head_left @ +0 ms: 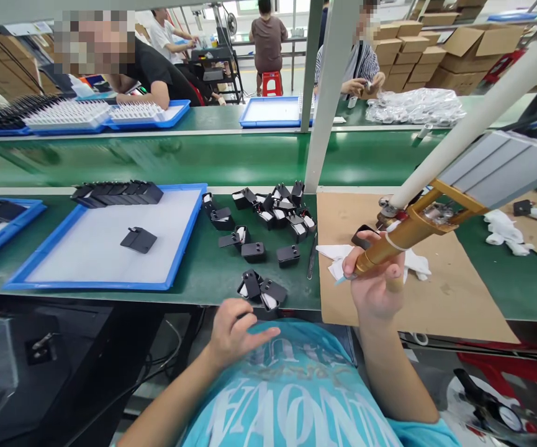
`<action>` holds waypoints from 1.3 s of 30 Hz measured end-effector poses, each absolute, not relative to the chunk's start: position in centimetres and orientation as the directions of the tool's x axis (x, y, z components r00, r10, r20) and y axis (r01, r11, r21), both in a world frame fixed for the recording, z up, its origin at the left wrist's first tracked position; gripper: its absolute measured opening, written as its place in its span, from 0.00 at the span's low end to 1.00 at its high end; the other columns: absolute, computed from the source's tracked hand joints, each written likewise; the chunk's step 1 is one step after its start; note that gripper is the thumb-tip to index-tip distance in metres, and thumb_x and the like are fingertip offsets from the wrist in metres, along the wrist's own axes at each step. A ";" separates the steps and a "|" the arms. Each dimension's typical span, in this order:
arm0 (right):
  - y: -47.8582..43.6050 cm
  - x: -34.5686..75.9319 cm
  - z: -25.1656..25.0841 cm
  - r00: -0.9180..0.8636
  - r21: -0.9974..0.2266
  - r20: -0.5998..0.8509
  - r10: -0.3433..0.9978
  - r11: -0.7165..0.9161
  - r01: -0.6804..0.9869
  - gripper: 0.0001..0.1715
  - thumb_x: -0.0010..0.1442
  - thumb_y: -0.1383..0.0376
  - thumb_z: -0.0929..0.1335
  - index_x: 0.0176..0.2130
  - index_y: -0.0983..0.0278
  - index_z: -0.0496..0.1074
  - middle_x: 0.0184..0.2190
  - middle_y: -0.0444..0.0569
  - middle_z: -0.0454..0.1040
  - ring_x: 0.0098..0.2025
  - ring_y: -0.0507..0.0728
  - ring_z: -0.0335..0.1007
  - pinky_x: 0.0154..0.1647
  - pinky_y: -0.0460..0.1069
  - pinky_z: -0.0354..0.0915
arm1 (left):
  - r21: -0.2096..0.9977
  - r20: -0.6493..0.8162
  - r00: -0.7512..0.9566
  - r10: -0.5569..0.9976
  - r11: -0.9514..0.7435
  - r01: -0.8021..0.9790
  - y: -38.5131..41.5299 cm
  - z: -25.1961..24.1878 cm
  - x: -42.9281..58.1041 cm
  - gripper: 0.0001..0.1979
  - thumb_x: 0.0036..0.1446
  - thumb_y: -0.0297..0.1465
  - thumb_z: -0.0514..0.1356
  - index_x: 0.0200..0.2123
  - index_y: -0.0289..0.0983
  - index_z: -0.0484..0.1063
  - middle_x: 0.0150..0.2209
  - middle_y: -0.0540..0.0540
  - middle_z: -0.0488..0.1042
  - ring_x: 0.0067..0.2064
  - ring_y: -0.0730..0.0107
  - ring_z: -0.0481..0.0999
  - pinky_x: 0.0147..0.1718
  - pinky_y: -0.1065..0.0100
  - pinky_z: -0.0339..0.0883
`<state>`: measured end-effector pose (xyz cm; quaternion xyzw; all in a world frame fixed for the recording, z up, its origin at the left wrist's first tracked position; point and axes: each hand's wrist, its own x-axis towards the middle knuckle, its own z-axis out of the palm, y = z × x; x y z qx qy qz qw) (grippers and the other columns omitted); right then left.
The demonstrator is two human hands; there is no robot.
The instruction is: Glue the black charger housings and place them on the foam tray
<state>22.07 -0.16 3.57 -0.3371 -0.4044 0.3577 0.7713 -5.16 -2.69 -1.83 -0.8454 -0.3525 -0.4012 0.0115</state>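
My right hand is wrapped round a gold-coloured cylindrical tool over the brown cardboard. My left hand hangs at the table's front edge with its fingers partly curled, thumb apart, and nothing in it. Just beyond it lie black adapter housings with white parts. A pile of similar black housings sits farther back on the green table. One black housing rests in the blue-rimmed white tray, with a row of them along its back edge. Another dark piece is partly hidden behind the tool.
A metal post rises behind the table. Tweezers lie beside the cardboard sheet. White cloth gloves are at the right. Across the green conveyor, people sit near trays and a plastic-bag heap.
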 end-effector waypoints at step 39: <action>3.2 25.8 3.2 0.519 -0.909 0.417 0.746 0.348 0.229 0.33 0.55 0.61 0.73 0.58 0.52 0.62 0.60 0.50 0.62 0.61 0.59 0.63 0.57 0.58 0.65 | 0.684 0.163 0.371 0.914 -0.376 0.625 0.8 4.6 1.6 0.27 0.48 0.42 0.68 0.47 0.40 0.63 0.44 0.44 0.71 0.49 0.57 0.72 0.46 0.58 0.69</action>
